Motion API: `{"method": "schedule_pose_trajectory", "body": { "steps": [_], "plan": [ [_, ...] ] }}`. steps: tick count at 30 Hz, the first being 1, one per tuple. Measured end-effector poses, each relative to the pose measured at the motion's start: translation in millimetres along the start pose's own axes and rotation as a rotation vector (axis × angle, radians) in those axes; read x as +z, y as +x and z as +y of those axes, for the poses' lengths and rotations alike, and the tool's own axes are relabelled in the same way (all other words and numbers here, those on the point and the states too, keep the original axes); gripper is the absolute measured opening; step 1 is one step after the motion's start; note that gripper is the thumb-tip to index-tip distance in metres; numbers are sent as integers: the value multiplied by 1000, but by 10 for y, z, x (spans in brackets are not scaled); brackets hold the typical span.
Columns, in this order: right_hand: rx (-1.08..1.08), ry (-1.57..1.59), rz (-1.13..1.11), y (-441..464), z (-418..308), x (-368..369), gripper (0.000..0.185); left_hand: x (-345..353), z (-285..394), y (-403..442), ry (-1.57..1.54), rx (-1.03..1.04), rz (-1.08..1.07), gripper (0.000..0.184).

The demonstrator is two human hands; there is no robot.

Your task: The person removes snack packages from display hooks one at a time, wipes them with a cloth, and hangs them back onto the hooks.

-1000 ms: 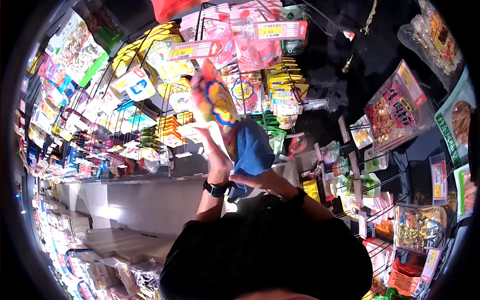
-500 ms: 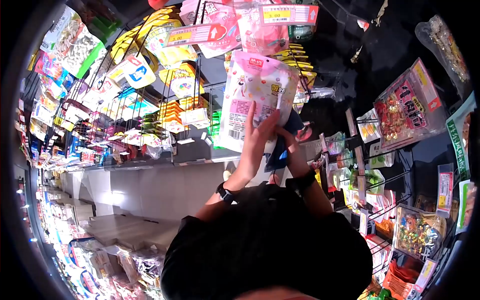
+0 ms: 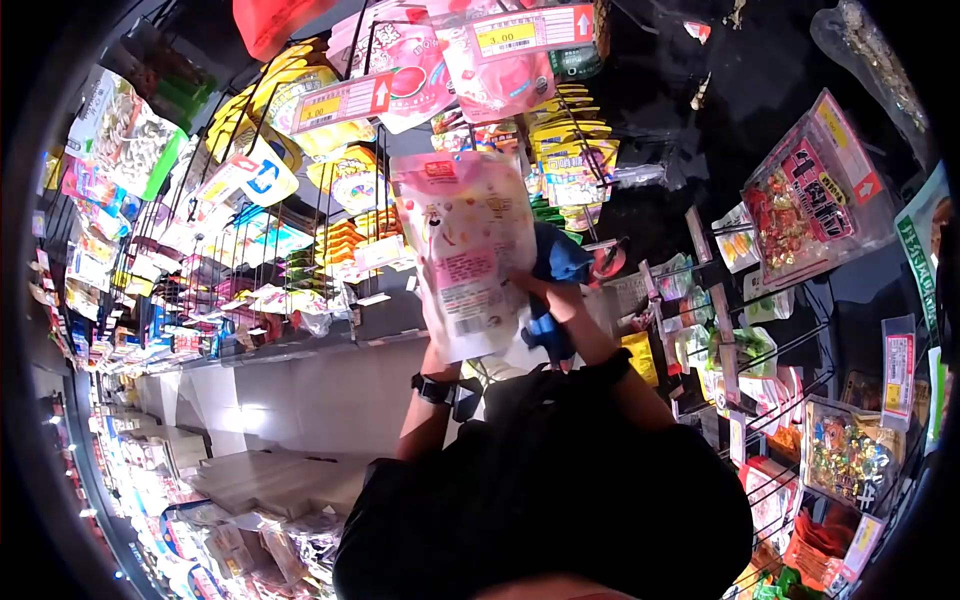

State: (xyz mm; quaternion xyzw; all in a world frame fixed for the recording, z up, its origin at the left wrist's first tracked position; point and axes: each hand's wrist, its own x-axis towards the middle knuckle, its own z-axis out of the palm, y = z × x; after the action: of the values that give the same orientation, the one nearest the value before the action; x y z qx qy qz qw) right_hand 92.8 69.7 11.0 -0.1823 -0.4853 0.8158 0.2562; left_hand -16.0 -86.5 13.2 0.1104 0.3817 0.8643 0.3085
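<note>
A flat pink-and-white plastic snack pouch (image 3: 470, 255) is held upright in front of hanging racks, the left hand mostly behind it. The right hand (image 3: 553, 296) touches its side, apparently also holding a crumpled blue cloth (image 3: 558, 258). Pink bags with red-and-white price tags (image 3: 520, 36) hang above.

The pink-and-white pouch (image 3: 470, 255) is hiding most of the left hand (image 3: 441, 360), and its small print is blurring past reading. The right hand (image 3: 552, 294) is partly covering the blue cloth (image 3: 562, 258). The top edge is cropping a red package (image 3: 275, 22).
</note>
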Motion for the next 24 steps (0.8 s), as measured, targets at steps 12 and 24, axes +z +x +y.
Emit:
{"method": "schedule_pose_trajectory", "body": {
  "steps": [12,24],
  "plan": [
    [-681,-800,-482,-404,302,68,62,-71,-336,1,-21,-44,-20,47],
    [267,-8,-565,-315,180,823,66,-288,225,-441,-32,-86,43,63]
  ]
}}
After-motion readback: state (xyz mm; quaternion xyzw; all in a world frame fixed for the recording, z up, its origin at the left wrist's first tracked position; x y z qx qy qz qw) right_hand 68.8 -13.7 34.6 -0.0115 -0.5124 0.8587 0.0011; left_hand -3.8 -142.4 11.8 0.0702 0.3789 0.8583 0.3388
